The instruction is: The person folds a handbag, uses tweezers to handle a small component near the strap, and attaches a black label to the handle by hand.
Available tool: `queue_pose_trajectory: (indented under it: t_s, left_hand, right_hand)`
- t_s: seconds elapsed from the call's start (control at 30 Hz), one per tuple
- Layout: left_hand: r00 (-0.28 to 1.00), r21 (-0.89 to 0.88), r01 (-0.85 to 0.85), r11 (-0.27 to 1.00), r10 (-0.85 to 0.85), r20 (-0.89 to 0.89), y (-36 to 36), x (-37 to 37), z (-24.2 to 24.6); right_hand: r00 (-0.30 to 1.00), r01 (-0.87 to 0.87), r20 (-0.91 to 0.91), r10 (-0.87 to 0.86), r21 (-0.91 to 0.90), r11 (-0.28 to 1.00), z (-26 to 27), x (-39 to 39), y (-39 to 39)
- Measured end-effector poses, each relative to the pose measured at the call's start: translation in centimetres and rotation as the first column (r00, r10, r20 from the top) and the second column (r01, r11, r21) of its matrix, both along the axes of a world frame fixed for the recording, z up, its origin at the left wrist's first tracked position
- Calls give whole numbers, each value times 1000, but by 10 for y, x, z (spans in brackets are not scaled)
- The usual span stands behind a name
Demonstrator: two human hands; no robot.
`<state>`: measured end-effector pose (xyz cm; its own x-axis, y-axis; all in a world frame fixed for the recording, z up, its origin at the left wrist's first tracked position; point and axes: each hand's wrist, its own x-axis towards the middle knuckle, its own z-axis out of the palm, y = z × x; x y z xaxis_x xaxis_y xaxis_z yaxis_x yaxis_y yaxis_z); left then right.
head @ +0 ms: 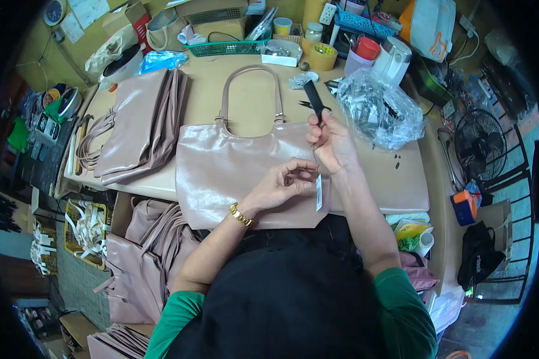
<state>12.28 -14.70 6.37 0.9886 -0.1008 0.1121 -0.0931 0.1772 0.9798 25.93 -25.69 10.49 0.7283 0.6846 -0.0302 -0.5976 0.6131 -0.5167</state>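
Note:
A mauve-pink handbag [233, 175] lies flat on the table before me, its looped handle [251, 67] pointing away. Over the bag's right part, my left hand [296, 179] has its fingers curled by a thin cord, and a small white tag [319, 193] hangs beside the fingertips. What exactly those fingers pinch is hard to see. Just above and to the right, my right hand [332, 137] holds a flat black tag [313, 95] upright between thumb and fingers. Small black-handled snips [306, 105] show behind that tag; whether the hand holds them too cannot be told.
Folded mauve-pink bags [137, 116] are stacked at the left, with straps beside them. A clear plastic bag of dark items [377, 107] sits at the right. Along the back stand a green basket [224, 48], tape rolls [322, 57] and a white kettle [393, 58]. More bags [137, 273] fill a box below left.

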Motion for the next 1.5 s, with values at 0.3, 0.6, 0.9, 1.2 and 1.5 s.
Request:
queue_pose_trajectory:
  t_s: [0.3, 0.6, 0.9, 1.2, 1.5]
  left_hand:
    - [971, -113, 152, 982, -169, -169, -10, -2, -21]
    - [963, -233, 9, 972, -72, -261, -5, 3, -58]
    - [999, 306, -19, 952, 3, 54, -17, -5, -52]
    - [985, 505, -138, 852, 66, 158, -25, -8, -54]
    - [993, 638, -113, 762, 66, 97, -30, -5, -36]
  right_hand:
    - [882, 198, 472, -21, -329, 923, -43, 2, 0]
    - [456, 710, 824, 336, -565, 420, -58, -57, -125]
    - [768, 589, 635, 83, -751, 300, -100, -144, -239]
    - [738, 659, 671, -67, -696, 285, -161, -159, -264]
    - [726, 674, 686, -47, -696, 249, -181, -153, -264]
